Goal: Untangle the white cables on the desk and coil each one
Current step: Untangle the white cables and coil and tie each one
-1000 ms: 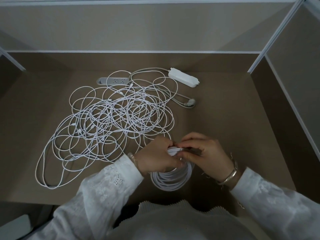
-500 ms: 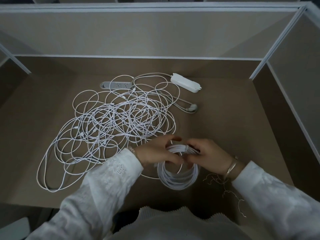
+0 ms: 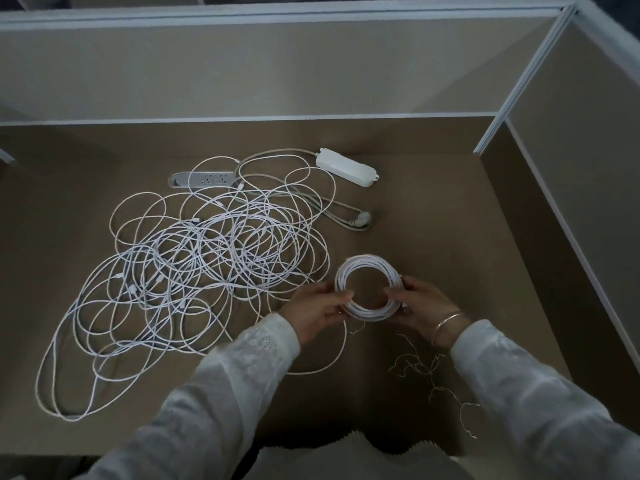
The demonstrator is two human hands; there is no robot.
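A round coil of white cable (image 3: 367,271) lies between my two hands, just right of the desk's middle. My left hand (image 3: 317,310) grips its left side, fingers curled over the strands. My right hand (image 3: 420,302) grips the right side the same way. A large tangle of white cables (image 3: 194,268) spreads over the left and middle of the brown desk (image 3: 433,237), with long loops trailing toward the near left edge. One loose cable loop (image 3: 337,355) curves out from under my left wrist.
A grey power strip (image 3: 204,179) and a white power strip (image 3: 345,171) lie at the back, a grey cord and plug (image 3: 360,223) between them. Several thin wire ties (image 3: 429,372) are scattered near my right forearm. Partition walls (image 3: 571,168) enclose the desk at back and right.
The coil has moved away from me and to the right, held flat between both hands. Before, my fingers were pinching together at the coil's top; now each hand holds one side.
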